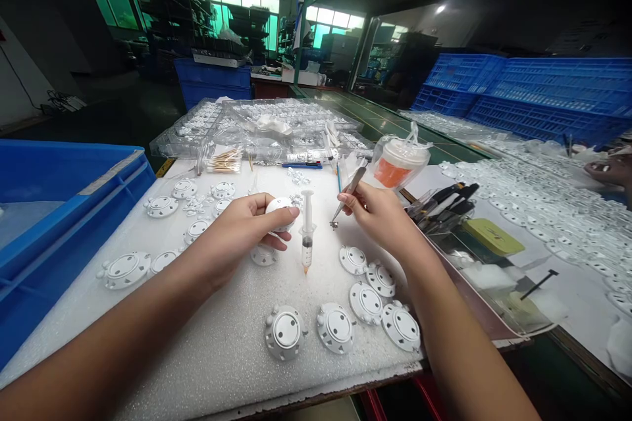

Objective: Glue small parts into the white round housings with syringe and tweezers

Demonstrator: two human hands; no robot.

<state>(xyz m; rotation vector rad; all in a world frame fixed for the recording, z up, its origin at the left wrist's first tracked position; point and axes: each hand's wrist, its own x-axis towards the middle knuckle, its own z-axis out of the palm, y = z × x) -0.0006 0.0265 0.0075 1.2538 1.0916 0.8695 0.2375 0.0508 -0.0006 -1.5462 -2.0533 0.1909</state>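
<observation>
My left hand [257, 220] grips a round white plastic part [280, 212] between thumb and fingers, held above the foam sheet [237, 348]. In my right hand [370, 207] is a pair of metal tweezers [349, 192], pointing down. Their tips meet a small dark metal piece [334, 224] on the foam; I cannot tell whether they pinch it. Between the hands lies a syringe [307, 233] with dark contents and an orange tip. Several white round parts with two dark dots, such as this one [287, 330], lie in front and to the left.
A blue bin [83, 197] stands at the left edge. Clear trays [237, 120] of small parts fill the back, near cotton swabs [224, 159] and a lidded cup [399, 161]. To the right, a clear box [474, 263] holds tools; another person's hand [612, 171] shows beyond.
</observation>
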